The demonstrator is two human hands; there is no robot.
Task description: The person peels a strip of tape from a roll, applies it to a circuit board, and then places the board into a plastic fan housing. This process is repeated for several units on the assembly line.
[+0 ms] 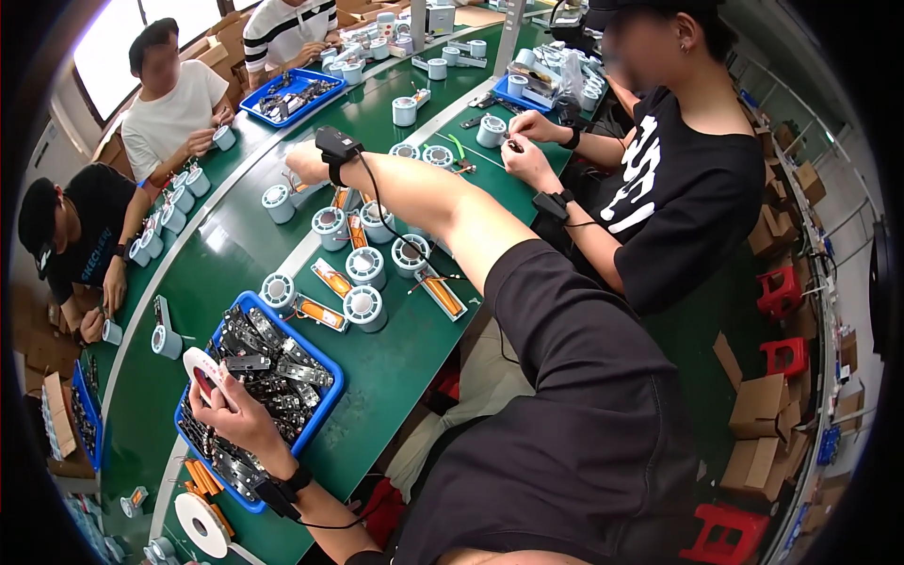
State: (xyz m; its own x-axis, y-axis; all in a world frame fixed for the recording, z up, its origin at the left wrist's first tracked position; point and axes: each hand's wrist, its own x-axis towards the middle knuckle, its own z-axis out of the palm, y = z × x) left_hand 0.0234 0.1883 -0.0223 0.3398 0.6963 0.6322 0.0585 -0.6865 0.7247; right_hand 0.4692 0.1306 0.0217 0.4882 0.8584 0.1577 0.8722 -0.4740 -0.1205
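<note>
My left hand (226, 405) holds a white roll of tape with a red core (201, 369) above a blue tray (325, 388) full of small metal parts. My right hand (306, 168), with a black wrist device, reaches far across the green table (395, 367). It rests beside a grey round spool (278, 202) and an orange-and-silver part (341, 198). Its fingers are turned away, so what they grip is hidden. Several more grey spools (365, 307) and orange strips (443, 294) lie between the two hands.
A person in a black T-shirt (678, 188) sits close on the right, handling small parts. Three other people work along the far side. More blue trays (294, 94), a second tape roll (202, 524), cardboard boxes (758, 405) and red stools (786, 356) surround the table.
</note>
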